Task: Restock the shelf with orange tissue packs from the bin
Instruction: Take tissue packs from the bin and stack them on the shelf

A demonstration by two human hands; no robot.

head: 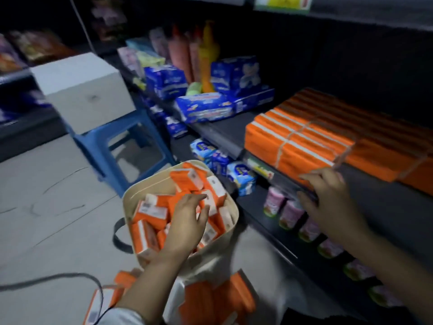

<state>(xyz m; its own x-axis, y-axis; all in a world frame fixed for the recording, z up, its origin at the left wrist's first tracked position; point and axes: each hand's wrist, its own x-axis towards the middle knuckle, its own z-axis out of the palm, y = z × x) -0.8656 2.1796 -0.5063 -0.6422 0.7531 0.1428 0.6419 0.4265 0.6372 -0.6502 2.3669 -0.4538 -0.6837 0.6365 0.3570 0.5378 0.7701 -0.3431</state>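
A cream bin [136,193] on the floor is heaped with several orange tissue packs [152,211]. My left hand [187,219] reaches into it with fingers spread over the packs, touching them; no pack is clearly gripped. On the dark shelf [222,130] to the right lie rows of orange tissue packs [304,137], some bundled with string. My right hand [328,195] rests at the front edge of that shelf, fingertips on the nearest orange pack, fingers relaxed. More orange packs [210,299] lie near my lap at the bottom.
Blue tissue packs [203,109] and bottles [206,57] fill the shelf's left part. Pink cups [290,213] line the lower shelf. A blue stool [121,146] carrying a white box [84,90] stands left of the bin. A black cable [58,277] crosses the floor.
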